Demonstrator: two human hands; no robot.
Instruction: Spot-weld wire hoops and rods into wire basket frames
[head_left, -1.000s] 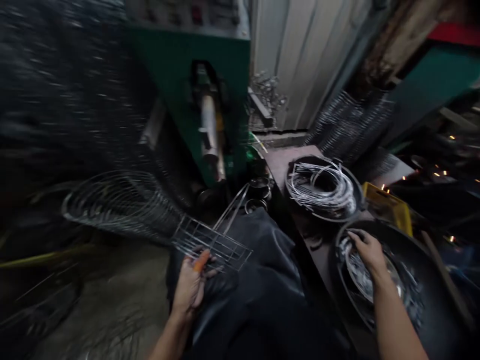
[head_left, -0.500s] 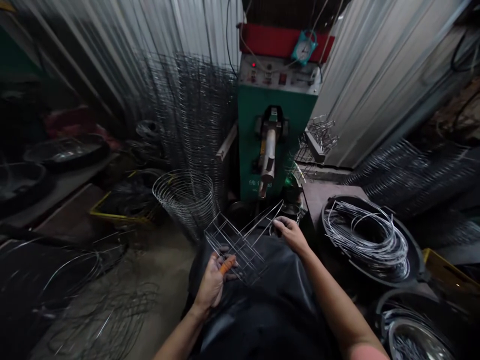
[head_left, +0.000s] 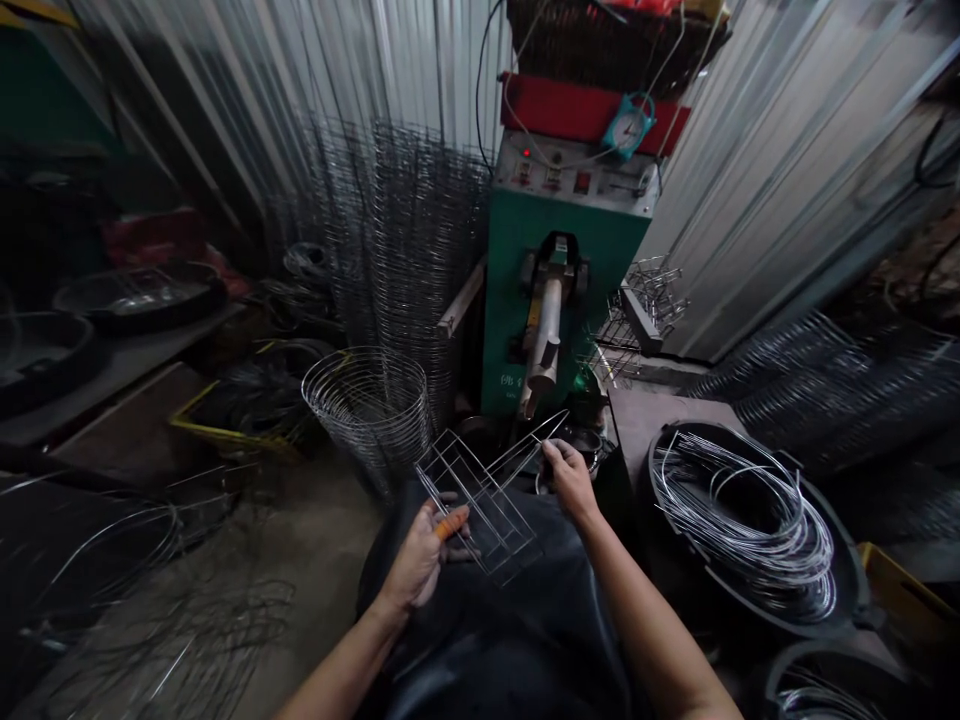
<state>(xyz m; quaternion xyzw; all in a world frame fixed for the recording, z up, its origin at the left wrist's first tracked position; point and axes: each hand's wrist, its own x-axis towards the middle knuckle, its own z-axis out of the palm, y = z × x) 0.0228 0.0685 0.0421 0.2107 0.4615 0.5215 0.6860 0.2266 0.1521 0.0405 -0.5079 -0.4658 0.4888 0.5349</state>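
Observation:
My left hand (head_left: 429,548) grips a bent wire rack (head_left: 480,492) by its near left edge; the thumb wears an orange covering. Thin crossing rods form the rack, and a narrow pointed wire piece sticks out from it to the upper right. The fingers of my right hand (head_left: 568,478) pinch that piece near its tip. Just beyond the tip is the lower end of the metal arm (head_left: 546,340) on a green machine (head_left: 502,300). The rack is held over a black apron (head_left: 480,640) on my lap.
A tall stack of wire hoops (head_left: 367,400) stands left of the machine. On the right, a black basin (head_left: 855,570) holds coiled cut wires (head_left: 795,530), with a second basin (head_left: 780,665) nearer me. Loose wires (head_left: 172,620) lie on the left, by a yellow crate (head_left: 187,410).
The camera view has tilted up slightly, so the machine and basins sit lower in the picture. Both hands keep hold of the rack, which has turned a little.

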